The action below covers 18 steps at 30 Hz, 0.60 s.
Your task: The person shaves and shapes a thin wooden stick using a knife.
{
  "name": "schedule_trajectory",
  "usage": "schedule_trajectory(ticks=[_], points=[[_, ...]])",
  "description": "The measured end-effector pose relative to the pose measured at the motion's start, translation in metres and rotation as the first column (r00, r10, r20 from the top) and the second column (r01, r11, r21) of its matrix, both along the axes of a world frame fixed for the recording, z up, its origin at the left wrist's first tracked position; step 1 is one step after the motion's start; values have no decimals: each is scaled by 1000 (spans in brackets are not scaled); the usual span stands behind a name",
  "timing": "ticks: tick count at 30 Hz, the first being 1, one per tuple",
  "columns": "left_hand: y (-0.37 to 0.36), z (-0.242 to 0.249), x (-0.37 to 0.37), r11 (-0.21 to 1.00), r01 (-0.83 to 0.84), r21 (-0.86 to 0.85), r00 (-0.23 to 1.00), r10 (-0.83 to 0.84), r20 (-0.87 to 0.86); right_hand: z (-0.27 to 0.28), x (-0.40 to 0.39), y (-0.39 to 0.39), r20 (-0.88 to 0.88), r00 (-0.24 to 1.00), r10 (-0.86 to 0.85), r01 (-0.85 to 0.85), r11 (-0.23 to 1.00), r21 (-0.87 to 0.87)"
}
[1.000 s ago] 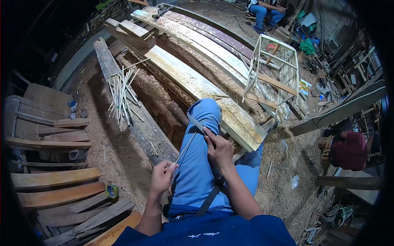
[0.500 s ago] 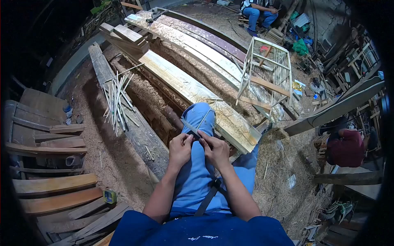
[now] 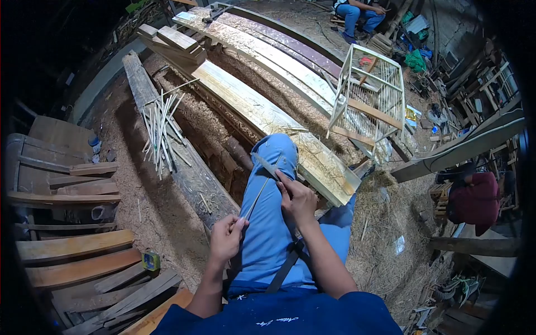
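Observation:
Over the lap, my left hand (image 3: 226,239) is closed, pinching the lower end of a thin wooden stick (image 3: 257,196). The stick slants up and right over the blue-trousered leg toward my other hand. My right hand (image 3: 297,201) is closed round a knife, whose handle is hidden in the fingers. The knife's blade (image 3: 264,164) points up and left above the knee. A bundle of similar thin sticks (image 3: 162,134) lies on a weathered plank (image 3: 192,173) to the left.
A pale plank (image 3: 251,114) with shavings runs beyond the knee. A slatted wooden cage (image 3: 373,95) stands at the right. Curved boards (image 3: 78,245) and a tape measure (image 3: 150,261) lie at left. One person (image 3: 354,17) sits at the top, another (image 3: 474,202) at right.
My left hand has moved down and left, away from my right hand, with the stick's end. My right hand has shifted slightly right, and the view has shifted a little.

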<state>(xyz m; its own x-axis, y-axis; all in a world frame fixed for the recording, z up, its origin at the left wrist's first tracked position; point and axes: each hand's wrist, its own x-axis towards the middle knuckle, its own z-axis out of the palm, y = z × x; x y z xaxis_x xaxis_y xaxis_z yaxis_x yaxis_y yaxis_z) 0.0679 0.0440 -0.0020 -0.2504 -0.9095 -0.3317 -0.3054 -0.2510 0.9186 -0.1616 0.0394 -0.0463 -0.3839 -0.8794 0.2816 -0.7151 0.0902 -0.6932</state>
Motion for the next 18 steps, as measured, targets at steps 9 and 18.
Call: schedule_trajectory(ticks=[9, 18], points=[[-12, 9, -9, 1000, -9, -13, 998, 10, 59, 16, -17, -9, 61, 998, -20, 16, 997, 75], [-76, -23, -83, 967, 39, -254, 995, -13, 103, 21, -4, 9, 112, 990, 84, -94, 992, 88]])
